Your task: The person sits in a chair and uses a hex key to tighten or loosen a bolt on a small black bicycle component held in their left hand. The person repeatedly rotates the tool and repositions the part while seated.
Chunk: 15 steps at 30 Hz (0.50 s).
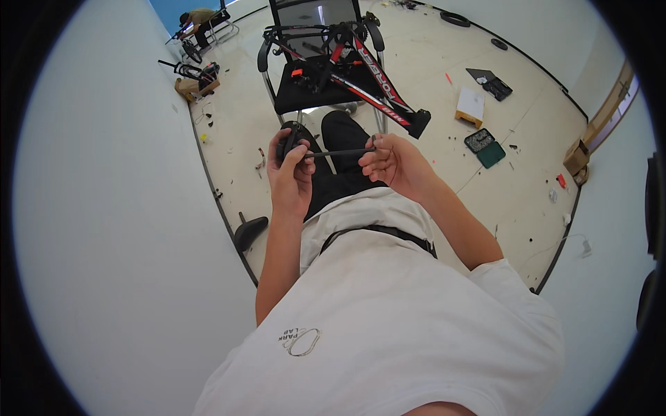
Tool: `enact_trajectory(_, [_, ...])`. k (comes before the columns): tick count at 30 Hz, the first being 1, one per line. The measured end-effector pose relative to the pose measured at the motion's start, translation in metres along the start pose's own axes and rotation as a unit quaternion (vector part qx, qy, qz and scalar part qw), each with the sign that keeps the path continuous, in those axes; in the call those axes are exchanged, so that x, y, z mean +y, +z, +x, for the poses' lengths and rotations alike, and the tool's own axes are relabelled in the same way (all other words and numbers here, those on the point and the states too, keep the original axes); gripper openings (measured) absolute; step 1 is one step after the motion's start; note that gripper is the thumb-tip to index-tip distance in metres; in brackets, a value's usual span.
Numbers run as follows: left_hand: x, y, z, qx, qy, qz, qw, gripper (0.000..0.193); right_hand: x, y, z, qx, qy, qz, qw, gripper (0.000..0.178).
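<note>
Out at the pale floor's [236, 166] left edge, a black, padded bicycle saddle [250, 234] lies by the wall. Now the left hand [292, 173]: fingers curled round a compact black part [282, 147], thumb clamped on it, up over the lap. That grip looks best kept firm, the part steady. From it, a thin dark metal rod [340, 152] runs nearly level; whether it's seated in the part, I can't tell. Keeping it straight in line should stop it slipping. Beyond, a red, black and white bicycle frame [380, 75] overhangs the black chair seat's [295, 102] front right corner. And the right hand [394, 163]: thumb and fingertips pinching the rod's far end, other fingers loosely bent, forearm slanting in from lower right.
</note>
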<state>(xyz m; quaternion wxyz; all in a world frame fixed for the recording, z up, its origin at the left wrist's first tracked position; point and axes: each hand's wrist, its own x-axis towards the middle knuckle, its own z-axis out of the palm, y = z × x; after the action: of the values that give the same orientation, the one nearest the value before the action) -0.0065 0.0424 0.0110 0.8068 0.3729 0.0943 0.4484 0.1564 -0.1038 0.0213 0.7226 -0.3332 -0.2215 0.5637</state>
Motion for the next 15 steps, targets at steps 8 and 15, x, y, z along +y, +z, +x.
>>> enact_trajectory(8, [-0.002,-0.010,0.003,0.026,-0.022,-0.057,0.998,0.043,0.005,0.016,-0.006,-0.012,-0.293,-0.435,0.852,0.030])
enact_trajectory(15, [0.003,-0.013,0.001,0.000,-0.020,-0.072,0.997,0.039,-0.003,0.013,-0.002,0.016,-0.456,-0.663,0.594,0.024])
